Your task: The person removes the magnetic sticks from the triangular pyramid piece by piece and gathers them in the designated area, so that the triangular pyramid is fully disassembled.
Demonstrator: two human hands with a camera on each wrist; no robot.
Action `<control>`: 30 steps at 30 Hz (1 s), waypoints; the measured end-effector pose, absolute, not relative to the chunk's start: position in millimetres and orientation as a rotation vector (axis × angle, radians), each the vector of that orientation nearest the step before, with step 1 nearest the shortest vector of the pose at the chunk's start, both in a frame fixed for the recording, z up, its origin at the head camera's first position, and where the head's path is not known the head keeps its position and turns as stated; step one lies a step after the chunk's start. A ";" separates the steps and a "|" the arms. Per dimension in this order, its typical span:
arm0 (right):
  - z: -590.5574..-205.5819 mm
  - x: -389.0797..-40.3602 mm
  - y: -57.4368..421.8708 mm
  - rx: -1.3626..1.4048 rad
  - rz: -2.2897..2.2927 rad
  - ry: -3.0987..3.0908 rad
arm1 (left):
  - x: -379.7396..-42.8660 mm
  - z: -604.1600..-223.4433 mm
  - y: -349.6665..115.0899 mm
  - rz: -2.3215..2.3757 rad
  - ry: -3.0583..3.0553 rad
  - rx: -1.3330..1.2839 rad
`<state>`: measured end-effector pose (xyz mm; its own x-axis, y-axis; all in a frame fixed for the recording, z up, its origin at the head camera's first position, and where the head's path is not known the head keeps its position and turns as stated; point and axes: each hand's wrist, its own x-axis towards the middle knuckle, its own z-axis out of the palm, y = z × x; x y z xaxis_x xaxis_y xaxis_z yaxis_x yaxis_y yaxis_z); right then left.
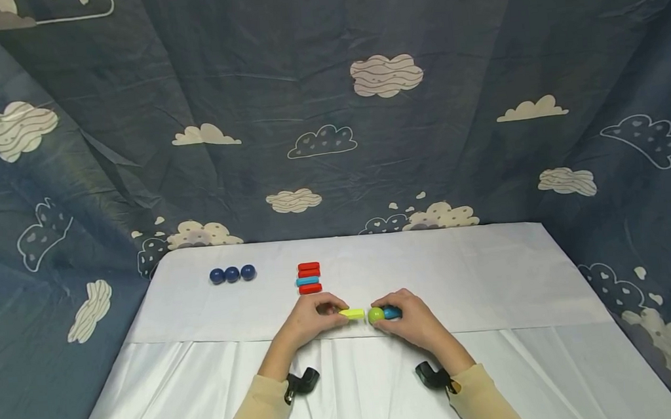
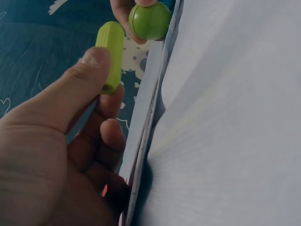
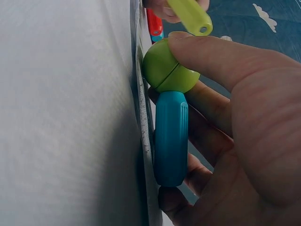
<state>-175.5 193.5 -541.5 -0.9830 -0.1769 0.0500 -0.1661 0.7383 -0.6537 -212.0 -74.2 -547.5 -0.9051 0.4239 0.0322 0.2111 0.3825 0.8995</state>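
My left hand [image 1: 314, 318] pinches a yellow-green rod [image 1: 353, 314] between thumb and fingers, its free end pointing right. In the right wrist view that end shows a small round hole. Facing it, my right hand [image 1: 410, 319] holds a green ball [image 1: 376, 315] with a seam round it. A blue rod [image 3: 171, 139] meets the ball at one end and lies along the right hand's fingers. Between the yellow-green rod and the green ball [image 2: 150, 21] there is a small gap.
Behind the left hand, several short rods lie stacked in a column: red rods [image 1: 310, 289] and a light blue rod [image 1: 308, 281]. Three dark blue balls [image 1: 232, 274] sit in a row at the back left of the white table [image 1: 464, 271]. A cloud-patterned cloth hangs behind.
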 end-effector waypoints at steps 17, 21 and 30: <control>-542.2 -174.9 193.4 -0.276 -1.116 2.901 | -224.1 -539.9 -114.3 1.522 2.818 0.419; -541.4 -175.0 193.6 -0.279 -1.123 2.898 | -226.9 -543.3 -119.9 1.451 2.913 0.359; -541.4 -174.9 193.5 -0.270 -1.136 2.887 | -228.7 -547.9 -121.3 1.288 3.030 0.316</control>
<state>-174.9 193.5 -541.4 -0.9846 -0.1706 0.0376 -0.1505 0.7187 -0.6789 -228.7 -121.3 -547.9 -0.9681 0.1096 0.2254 0.2383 0.6806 0.6928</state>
